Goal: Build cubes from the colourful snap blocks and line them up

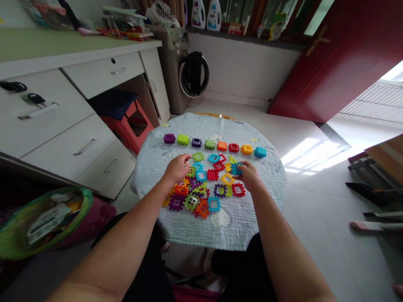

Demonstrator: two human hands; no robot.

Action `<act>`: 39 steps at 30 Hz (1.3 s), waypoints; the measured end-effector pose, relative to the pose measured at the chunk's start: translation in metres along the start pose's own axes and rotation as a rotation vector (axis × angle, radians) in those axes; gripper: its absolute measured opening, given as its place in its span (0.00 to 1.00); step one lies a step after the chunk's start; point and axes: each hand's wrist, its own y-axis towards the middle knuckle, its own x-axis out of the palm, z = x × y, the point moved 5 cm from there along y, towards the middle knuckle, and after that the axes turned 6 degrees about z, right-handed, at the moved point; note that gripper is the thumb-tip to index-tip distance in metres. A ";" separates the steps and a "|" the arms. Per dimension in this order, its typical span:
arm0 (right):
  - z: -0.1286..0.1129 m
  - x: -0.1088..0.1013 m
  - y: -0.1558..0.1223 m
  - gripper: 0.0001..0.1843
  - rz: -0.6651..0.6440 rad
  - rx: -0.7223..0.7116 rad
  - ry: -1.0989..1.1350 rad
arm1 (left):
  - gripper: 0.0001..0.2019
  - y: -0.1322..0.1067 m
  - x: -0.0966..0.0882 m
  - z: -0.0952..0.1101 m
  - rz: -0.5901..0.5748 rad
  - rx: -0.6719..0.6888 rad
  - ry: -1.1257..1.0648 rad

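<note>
My right hand (250, 175) grips a blue interlocking plastic block piece (236, 169) at the right side of a loose pile. Over the pile's left edge is my left hand (176, 169), fingers loosely curled with nothing visible in them. A lime green piece (191, 171) lies just beside its fingertips. The pile holds several flat notched pieces, among them a red panel (213, 174), a yellow window piece (227, 179), a purple panel (176, 203) and a red frame (238, 189). Beyond both hands, several assembled cubes stand in a row, from a purple cube (169, 138) to a blue cube (260, 152).
The round table wears a pale blue cloth (239, 226). To the left are white drawers (85, 144), a red stool (135, 126) and a lined waste bin (85, 222). A washing machine (171, 63) with its door open stands behind, and a red door (340, 63) at right.
</note>
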 end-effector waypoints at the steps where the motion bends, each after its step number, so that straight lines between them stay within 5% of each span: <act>1: 0.001 0.002 0.000 0.09 -0.004 0.017 0.052 | 0.17 0.001 0.000 -0.003 -0.009 -0.020 -0.003; 6: 0.006 0.018 -0.005 0.11 -0.089 0.002 0.099 | 0.13 -0.002 0.008 0.004 -0.098 -0.057 -0.176; 11: 0.014 0.055 -0.026 0.09 -0.334 -0.036 0.080 | 0.17 -0.017 0.030 0.032 -0.218 -0.044 -0.344; 18: 0.021 0.082 -0.052 0.09 -0.520 -0.073 0.017 | 0.06 -0.023 0.043 0.040 -0.205 0.012 -0.327; 22: 0.020 0.068 -0.035 0.06 -0.378 -0.179 -0.148 | 0.04 -0.015 0.028 0.025 -0.076 -0.182 -0.475; 28: 0.007 0.046 -0.009 0.07 0.001 -0.599 -0.608 | 0.10 -0.015 0.030 0.008 -0.009 -0.738 -1.234; 32: 0.004 0.059 0.004 0.11 0.034 -0.729 -0.822 | 0.13 -0.014 0.028 0.012 -0.021 -0.780 -1.409; 39: 0.000 0.094 0.026 0.17 0.032 -0.750 -1.028 | 0.13 -0.010 0.009 -0.001 0.063 -0.749 -1.331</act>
